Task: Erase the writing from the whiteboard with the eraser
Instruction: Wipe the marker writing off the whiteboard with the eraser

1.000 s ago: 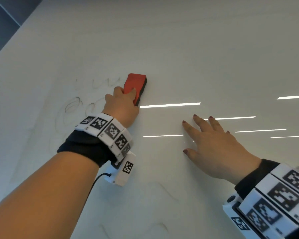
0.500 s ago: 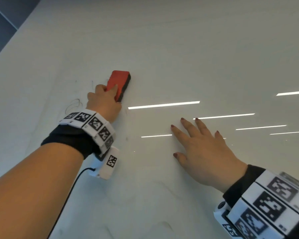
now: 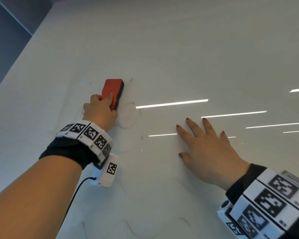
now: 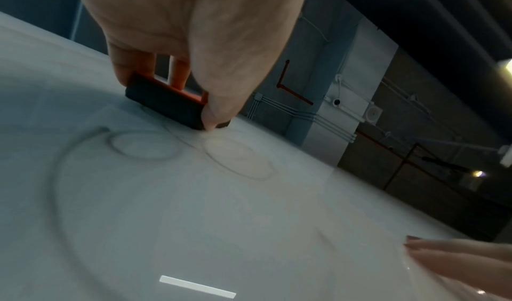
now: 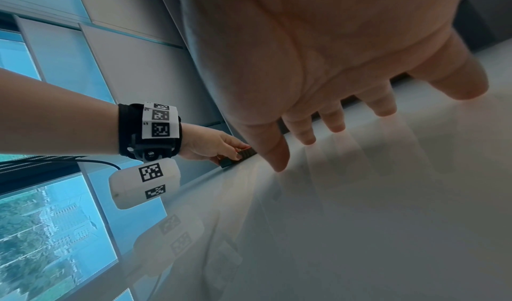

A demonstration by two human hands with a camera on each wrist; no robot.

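My left hand [image 3: 100,111] grips a red eraser [image 3: 112,91] with a black felt pad and holds it flat against the white whiteboard [image 3: 179,49]. In the left wrist view the eraser [image 4: 166,102] is pinched between thumb and fingers, its felt on the board. Faint grey looped pen marks [image 4: 144,145] lie just below it, and a faint oval mark [image 3: 128,116] sits right of my left hand. My right hand [image 3: 205,149] lies flat on the board with fingers spread, holding nothing; its fingertips [image 5: 307,139] touch the surface.
A dark wall [image 3: 5,40] borders the whiteboard's left edge. Bright ceiling-light reflections [image 3: 171,103] streak the glossy board. Fainter smudged strokes [image 3: 133,228] show lower down. Windows [image 5: 50,229] appear in the right wrist view.
My left hand slid the eraser left, then back right, across the marks. The upper scribbles and left loops seen a second ago no longer show in the head view. My right hand stayed planted.
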